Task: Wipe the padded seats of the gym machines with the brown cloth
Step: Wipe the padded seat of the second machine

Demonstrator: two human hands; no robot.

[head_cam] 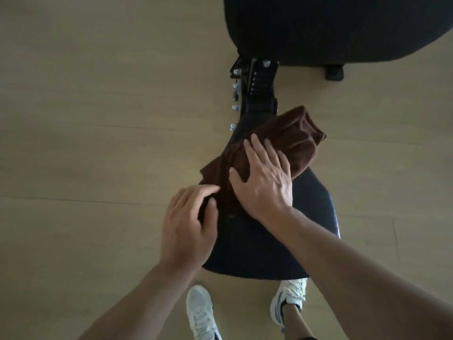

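Shoes: two white lace-up trainers [202, 312] stand on the floor just below the near edge of the padded seat; the right one has dark and yellow trim and lies partly under that edge.
Padded seat: a black, smooth, faintly glossy cushion [316, 207], wide and rounded at the near end and narrowing toward the far end, seen from above.
Left hand: the left hand [188, 222] rests over the seat's left edge, fingers curled, with thumb and fingertips pinching the near corner of the brown cloth.
Right hand: the right hand [264, 180] lies palm down on the cloth, fingers spread and flat, pressing it against the seat rather than gripping it; its forearm crosses over the seat's right half.
Brown cloth: a dark brown, soft, plush towel [294, 136], bunched in folds, lies diagonally across the narrow far half of the seat, its far end hanging past the seat's right edge.
Frame: beyond the seat's narrow end, a black metal bracket [259, 87] with a row of slots and silver bolt heads along its left side.
Second pad: farther still, a large dark pad [331, 28] with a matte, fabric-like surface and a rounded lower edge; a small black foot shows beneath it.
Floor: pale wood-look planks [98, 106] with thin seams surround the seat on every side.
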